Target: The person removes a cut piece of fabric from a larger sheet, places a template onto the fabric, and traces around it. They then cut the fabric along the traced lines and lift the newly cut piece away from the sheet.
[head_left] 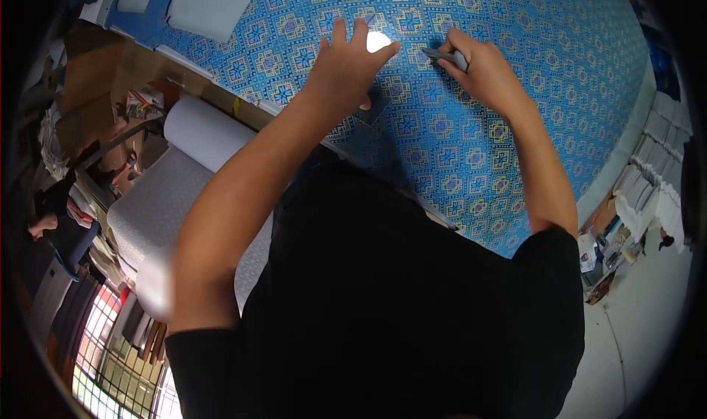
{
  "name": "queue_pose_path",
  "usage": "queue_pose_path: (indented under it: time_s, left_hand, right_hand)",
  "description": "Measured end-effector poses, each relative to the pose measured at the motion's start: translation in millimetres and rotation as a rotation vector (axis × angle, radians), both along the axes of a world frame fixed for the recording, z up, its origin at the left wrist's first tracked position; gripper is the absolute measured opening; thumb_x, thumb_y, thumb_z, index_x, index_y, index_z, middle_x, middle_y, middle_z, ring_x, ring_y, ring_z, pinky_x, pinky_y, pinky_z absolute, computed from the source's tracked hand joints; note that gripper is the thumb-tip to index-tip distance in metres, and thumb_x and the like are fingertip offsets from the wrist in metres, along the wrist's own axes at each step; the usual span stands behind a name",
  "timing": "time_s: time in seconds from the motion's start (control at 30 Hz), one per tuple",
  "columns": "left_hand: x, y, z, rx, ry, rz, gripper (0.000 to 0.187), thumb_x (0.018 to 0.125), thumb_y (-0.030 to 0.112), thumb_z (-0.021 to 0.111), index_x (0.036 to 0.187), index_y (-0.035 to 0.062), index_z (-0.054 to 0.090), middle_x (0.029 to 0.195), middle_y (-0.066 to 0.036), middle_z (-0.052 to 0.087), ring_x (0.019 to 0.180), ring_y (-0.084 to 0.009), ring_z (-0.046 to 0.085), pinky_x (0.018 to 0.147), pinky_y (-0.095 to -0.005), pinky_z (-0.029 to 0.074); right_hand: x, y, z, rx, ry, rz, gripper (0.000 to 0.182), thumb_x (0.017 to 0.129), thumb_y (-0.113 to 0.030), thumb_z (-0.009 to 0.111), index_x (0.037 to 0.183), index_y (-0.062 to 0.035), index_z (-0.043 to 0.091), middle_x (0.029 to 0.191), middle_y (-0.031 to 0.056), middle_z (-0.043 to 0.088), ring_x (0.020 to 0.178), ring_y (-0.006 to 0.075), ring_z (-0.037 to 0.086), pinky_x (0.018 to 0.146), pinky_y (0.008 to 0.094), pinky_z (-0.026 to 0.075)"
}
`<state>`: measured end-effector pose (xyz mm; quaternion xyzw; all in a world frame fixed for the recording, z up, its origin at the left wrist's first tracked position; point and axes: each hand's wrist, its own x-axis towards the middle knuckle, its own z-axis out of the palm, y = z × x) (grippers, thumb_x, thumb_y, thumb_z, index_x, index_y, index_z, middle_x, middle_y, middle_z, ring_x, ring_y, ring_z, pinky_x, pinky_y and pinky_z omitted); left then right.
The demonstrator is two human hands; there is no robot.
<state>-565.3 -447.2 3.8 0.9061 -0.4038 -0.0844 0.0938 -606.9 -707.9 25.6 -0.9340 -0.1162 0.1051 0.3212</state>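
Note:
A sheet of blue material (442, 157) with a yellow and purple geometric pattern covers the work table. My left hand (346, 65) rests on it with fingers spread. Just past the thumb is a bright white round spot (379, 42), and by the heel of this hand lies a small dark flat piece (375, 108). To the right, my right hand (482, 69) is closed around a grey utility knife (458, 60), its narrow tip pointing left, close over the patterned sheet and toward my left hand.
Grey-white panels (213, 6) lie at the table's upper left. Beside the table on the left stands a large roll of pale textured material (173, 198). White stacks (652, 168) are at the right. A person's hand (43, 226) shows at far left.

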Motion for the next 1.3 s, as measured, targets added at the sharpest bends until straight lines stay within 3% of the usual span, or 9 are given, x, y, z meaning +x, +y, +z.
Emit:
queue_pose_path:
  time_s: [0.27, 0.43, 0.57, 0.67, 0.77, 0.83, 0.93, 1.13, 1.3]
  left_hand:
    - [3, 1, 3, -0.053, 0.043, 0.021, 0.103, 0.049, 0.018, 0.099, 0.144, 0.0273, 0.058, 0.151, -0.027, 0.045, 0.138, -0.0546, 0.043, 0.103, -0.0555, 0.054]
    - [5, 8, 2, -0.05, 0.068, 0.034, 0.103, 0.057, 0.02, 0.098, 0.148, 0.0093, 0.05, 0.151, -0.023, 0.046, 0.141, -0.0485, 0.042, 0.099, -0.0536, 0.057]
    - [11, 13, -2, -0.084, 0.063, 0.026, 0.102, 0.061, 0.021, 0.097, 0.149, 0.006, 0.048, 0.151, -0.021, 0.047, 0.14, -0.0448, 0.044, 0.097, -0.0539, 0.059]
    - [11, 13, -1, -0.105, 0.158, 0.047, 0.103, 0.061, 0.025, 0.097, 0.149, 0.0056, 0.047, 0.149, -0.022, 0.047, 0.14, -0.0418, 0.045, 0.104, -0.054, 0.054]
    - [11, 13, -2, -0.005, 0.105, 0.113, 0.103, 0.062, 0.032, 0.097, 0.151, 0.0129, 0.048, 0.152, -0.026, 0.042, 0.143, -0.046, 0.04, 0.111, -0.0626, 0.042]
    - [10, 16, 4, 0.063, 0.072, 0.228, 0.102, 0.062, 0.038, 0.097, 0.151, 0.0234, 0.049, 0.156, -0.03, 0.034, 0.145, -0.0538, 0.033, 0.114, -0.0729, 0.03]
    - [11, 17, -1, 0.069, 0.082, 0.24, 0.102, 0.061, 0.04, 0.098, 0.15, 0.0313, 0.049, 0.158, -0.03, 0.028, 0.144, -0.0609, 0.028, 0.107, -0.0795, 0.032]
    - [13, 19, -3, 0.067, 0.062, 0.22, 0.104, 0.061, 0.042, 0.098, 0.152, 0.0312, 0.047, 0.158, -0.03, 0.03, 0.144, -0.0607, 0.028, 0.103, -0.0747, 0.042]
    - [15, 18, -4, 0.077, 0.045, 0.209, 0.106, 0.058, 0.045, 0.098, 0.15, 0.0305, 0.049, 0.156, -0.031, 0.033, 0.142, -0.0608, 0.031, 0.101, -0.0743, 0.044]
  right_hand:
    - [1, 7, -5, -0.041, 0.007, -0.039, 0.019, 0.091, -0.01, 0.073, 0.103, -0.007, 0.058, 0.086, 0.0165, 0.072, 0.076, 0.0356, 0.073, 0.061, 0.0435, 0.055]
    - [1, 9, 2, -0.014, 0.002, -0.03, 0.02, 0.091, -0.008, 0.074, 0.101, -0.0062, 0.057, 0.085, 0.0168, 0.072, 0.075, 0.0359, 0.073, 0.059, 0.0432, 0.054]
    - [-3, 7, -4, -0.04, -0.031, -0.015, 0.019, 0.091, -0.007, 0.074, 0.1, -0.0051, 0.057, 0.082, 0.0173, 0.071, 0.072, 0.0347, 0.072, 0.057, 0.0409, 0.053]
    - [-5, 9, 1, -0.042, -0.004, -0.053, 0.019, 0.091, -0.008, 0.074, 0.099, -0.0051, 0.057, 0.081, 0.0176, 0.071, 0.071, 0.0342, 0.072, 0.056, 0.0402, 0.053]
    - [-8, 8, -3, -0.037, 0.006, -0.078, 0.02, 0.091, -0.008, 0.075, 0.099, -0.0056, 0.057, 0.081, 0.0175, 0.071, 0.07, 0.0347, 0.071, 0.057, 0.0408, 0.053]
    - [-9, 9, -2, -0.028, -0.015, -0.071, 0.02, 0.091, -0.008, 0.074, 0.099, -0.0059, 0.057, 0.082, 0.0173, 0.071, 0.07, 0.0349, 0.071, 0.057, 0.0411, 0.053]
    - [-9, 11, 1, -0.037, -0.003, -0.078, 0.02, 0.091, -0.008, 0.074, 0.099, -0.0062, 0.056, 0.082, 0.017, 0.071, 0.071, 0.0354, 0.071, 0.058, 0.0418, 0.053]
    - [-6, 10, 4, -0.067, 0.031, -0.069, 0.02, 0.091, -0.009, 0.074, 0.099, -0.0058, 0.057, 0.083, 0.0168, 0.071, 0.072, 0.036, 0.071, 0.059, 0.0429, 0.054]
    - [-4, 10, 5, -0.07, 0.032, -0.055, 0.019, 0.091, -0.008, 0.074, 0.099, -0.0048, 0.057, 0.083, 0.0182, 0.071, 0.073, 0.0371, 0.072, 0.059, 0.0436, 0.054]
